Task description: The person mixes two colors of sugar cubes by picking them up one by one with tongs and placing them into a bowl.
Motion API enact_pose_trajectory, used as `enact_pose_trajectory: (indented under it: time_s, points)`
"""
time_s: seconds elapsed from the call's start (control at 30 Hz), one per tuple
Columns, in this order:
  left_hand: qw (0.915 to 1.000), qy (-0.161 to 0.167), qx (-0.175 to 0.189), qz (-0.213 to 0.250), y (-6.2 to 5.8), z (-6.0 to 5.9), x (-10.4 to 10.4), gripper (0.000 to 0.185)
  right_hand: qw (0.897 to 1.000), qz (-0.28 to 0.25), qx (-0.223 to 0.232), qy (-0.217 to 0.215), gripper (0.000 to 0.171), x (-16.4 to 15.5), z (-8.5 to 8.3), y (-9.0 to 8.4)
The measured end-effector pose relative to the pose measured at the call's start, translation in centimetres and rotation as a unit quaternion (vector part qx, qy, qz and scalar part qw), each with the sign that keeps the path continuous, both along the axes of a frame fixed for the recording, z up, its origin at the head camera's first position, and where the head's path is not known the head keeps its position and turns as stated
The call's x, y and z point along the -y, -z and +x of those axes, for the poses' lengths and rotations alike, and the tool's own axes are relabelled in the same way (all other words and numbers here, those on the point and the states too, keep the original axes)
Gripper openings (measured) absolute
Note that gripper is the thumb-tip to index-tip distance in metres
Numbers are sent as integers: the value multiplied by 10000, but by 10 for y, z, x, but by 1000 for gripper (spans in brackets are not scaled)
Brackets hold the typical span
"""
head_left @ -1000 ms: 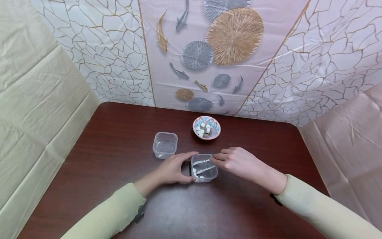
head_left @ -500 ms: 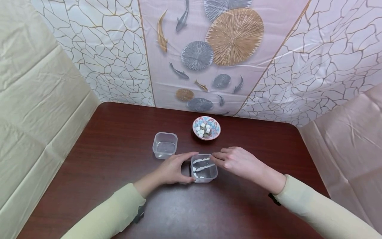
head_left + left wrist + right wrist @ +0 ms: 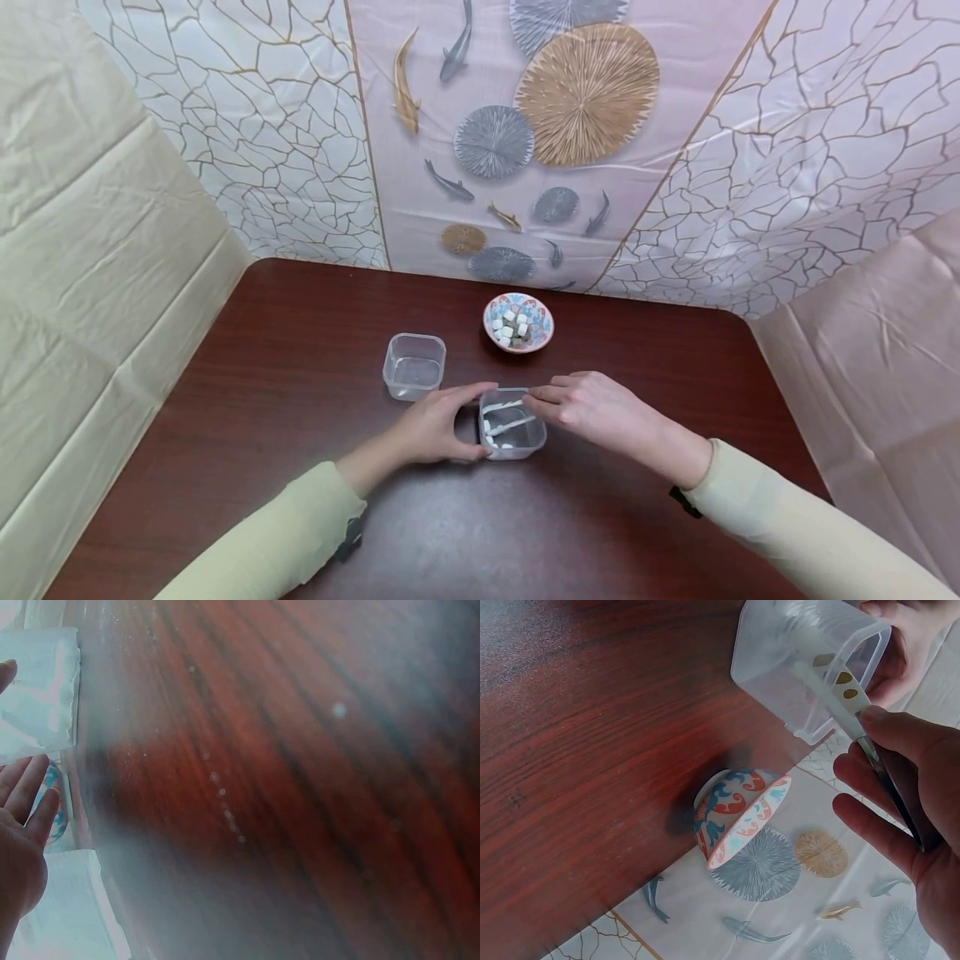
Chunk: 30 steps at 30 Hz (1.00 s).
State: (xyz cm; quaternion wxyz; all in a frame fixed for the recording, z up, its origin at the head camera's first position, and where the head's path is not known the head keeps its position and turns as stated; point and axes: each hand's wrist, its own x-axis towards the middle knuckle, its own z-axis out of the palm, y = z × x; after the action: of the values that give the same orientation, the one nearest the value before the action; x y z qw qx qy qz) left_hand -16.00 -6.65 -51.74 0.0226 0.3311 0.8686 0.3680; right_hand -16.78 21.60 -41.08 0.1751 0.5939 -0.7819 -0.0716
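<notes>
My left hand (image 3: pixel 435 427) grips a clear plastic container (image 3: pixel 531 452) at its left side, thumb at the near wall and fingers at the far one. My right hand (image 3: pixel 592 410) holds a pair of tongs (image 3: pixel 844 712) by its metal handle. Their two white arms, with holes in them, reach down inside the container and stand apart. A few small white cubes (image 3: pixel 490 440) lie along the container's left and near sides. In the left wrist view, the left hand (image 3: pixel 19 855) shows only at the left edge.
A second clear container (image 3: pixel 415 392) stands to the left, behind the left hand. Farther back is a patterned bowl (image 3: pixel 542 310) holding white and brown cubes. The dark wooden table (image 3: pixel 315 317) meets fabric-covered walls at the back and sides.
The tongs' arms have shifted slightly inside the container, and the right hand has moved a little to the left. The left hand keeps its place on the container.
</notes>
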Motion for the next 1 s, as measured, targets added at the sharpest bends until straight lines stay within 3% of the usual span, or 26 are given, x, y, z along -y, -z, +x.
enact_pose_trajectory:
  time_s: [0.23,0.47,0.7,1.0]
  points:
    - [10000,18,-33,6,-1,0,0,90,10000,-2,-3,54,31,-1,-1,1]
    - [10000,-2,-38,-7,-1,0,0,90,9984,-351,438,92,20,0,-3,-1]
    - [10000,7,-34,-20,-1,0,0,90,9949,-380,898,273,25,1,-5,-3]
    - [10000,23,-49,-17,0,0,1,90,9962,51,728,477,24,3,-5,-6]
